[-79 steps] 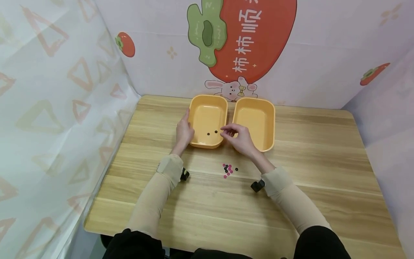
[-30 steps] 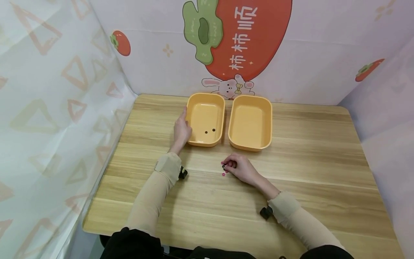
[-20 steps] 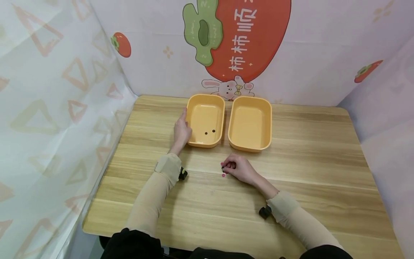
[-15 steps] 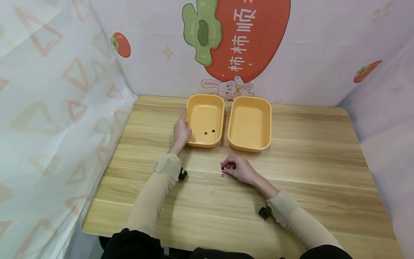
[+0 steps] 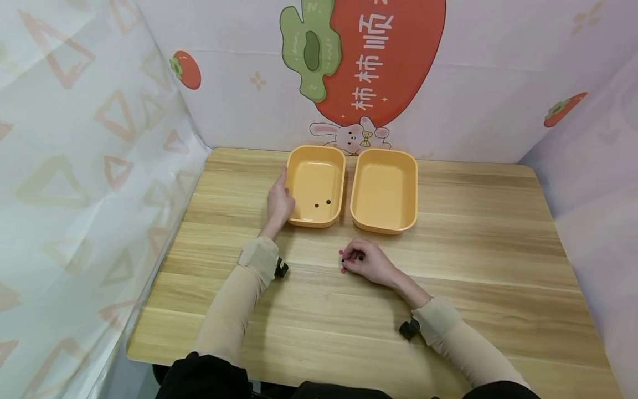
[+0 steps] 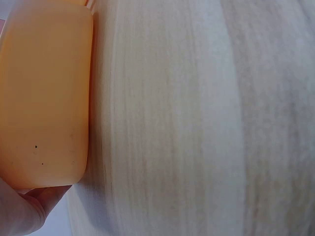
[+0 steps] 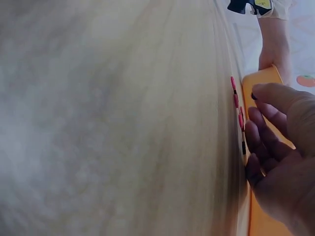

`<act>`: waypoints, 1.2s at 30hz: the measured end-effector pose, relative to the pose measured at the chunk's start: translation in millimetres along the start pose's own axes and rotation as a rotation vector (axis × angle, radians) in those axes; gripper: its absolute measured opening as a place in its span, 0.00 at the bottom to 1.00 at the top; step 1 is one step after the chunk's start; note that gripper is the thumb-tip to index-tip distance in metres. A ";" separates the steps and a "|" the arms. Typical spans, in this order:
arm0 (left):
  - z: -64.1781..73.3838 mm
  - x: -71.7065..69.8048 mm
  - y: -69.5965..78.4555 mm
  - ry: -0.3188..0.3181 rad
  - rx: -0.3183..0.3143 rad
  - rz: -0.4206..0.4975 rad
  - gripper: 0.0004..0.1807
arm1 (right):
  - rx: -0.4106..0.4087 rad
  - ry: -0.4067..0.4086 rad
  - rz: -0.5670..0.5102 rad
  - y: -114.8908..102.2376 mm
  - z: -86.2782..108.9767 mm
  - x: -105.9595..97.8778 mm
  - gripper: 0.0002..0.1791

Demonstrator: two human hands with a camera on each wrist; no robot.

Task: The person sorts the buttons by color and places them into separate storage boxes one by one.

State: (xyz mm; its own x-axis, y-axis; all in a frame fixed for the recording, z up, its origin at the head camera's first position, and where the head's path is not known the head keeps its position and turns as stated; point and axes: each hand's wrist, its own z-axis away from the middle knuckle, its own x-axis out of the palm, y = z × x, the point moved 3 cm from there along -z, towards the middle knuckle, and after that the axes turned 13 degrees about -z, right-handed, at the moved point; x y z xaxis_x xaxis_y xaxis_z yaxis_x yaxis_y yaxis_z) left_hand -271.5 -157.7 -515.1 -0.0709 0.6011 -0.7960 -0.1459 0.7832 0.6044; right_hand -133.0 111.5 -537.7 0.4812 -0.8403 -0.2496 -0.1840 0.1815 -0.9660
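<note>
My left hand (image 5: 281, 205) holds the left wall of the left yellow basin (image 5: 316, 223), its thumb at the rim. Two small black discs (image 5: 316, 205) lie inside that basin. In front of the basins, my right hand (image 5: 372, 263) is down at a small pile of flat round discs, pink and black. Its thumb and index finger pinch a black disc (image 7: 254, 96), seen in the right wrist view. Pink discs (image 5: 341, 252) show around the fingertips, and another black disc (image 5: 361, 258) shows beside the curled fingers. The hand hides part of the pile.
A second yellow basin (image 5: 384, 228), with nothing inside, stands just right of the first, a narrow gap between them. Both are near the back edge of the wooden table (image 5: 478, 233). Printed cloth (image 5: 478, 100) hangs behind and at the sides.
My right hand has come from above the right rim of the left basin down to the disc pile, where its fingers shift slightly. The left hand keeps its place at the basin.
</note>
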 end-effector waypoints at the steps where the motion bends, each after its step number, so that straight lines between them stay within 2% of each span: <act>1: -1.6 1.5 -1.5 -0.003 0.002 -0.012 0.43 | 0.017 0.002 -0.036 -1.0 0.5 -0.6 0.05; 6: -18.2 16.7 -19.2 -0.003 0.006 -0.046 0.44 | 0.050 0.048 -0.084 -6.2 2.1 -7.9 0.06; 10: -20.7 20.2 -23.9 0.003 0.005 -0.048 0.44 | 0.032 0.090 -0.067 -9.2 1.0 -13.0 0.06; 18: -12.9 13.0 -15.4 -0.007 -0.003 -0.014 0.44 | 0.007 0.141 -0.057 -13.9 -1.2 -19.4 0.07; 24: -3.0 1.6 -2.5 -0.016 -0.006 0.022 0.43 | -0.007 0.159 -0.066 -21.1 -2.7 -22.6 0.07; 32: -6.7 5.2 -5.9 -0.018 -0.008 -0.025 0.43 | -0.016 0.193 -0.070 -26.3 -3.8 -26.9 0.08; 36: -1.7 0.4 -0.9 -0.028 -0.010 0.007 0.43 | -0.038 0.210 -0.074 -29.1 -3.4 -28.3 0.07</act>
State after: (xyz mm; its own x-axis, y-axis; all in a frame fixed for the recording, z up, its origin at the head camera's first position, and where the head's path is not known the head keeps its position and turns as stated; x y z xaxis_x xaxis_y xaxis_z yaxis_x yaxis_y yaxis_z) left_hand -273.2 -158.5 -516.1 -0.0446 0.6112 -0.7902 -0.1558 0.7770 0.6099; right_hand -144.2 128.3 -502.3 0.3063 -0.9393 -0.1549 -0.1887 0.0995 -0.9770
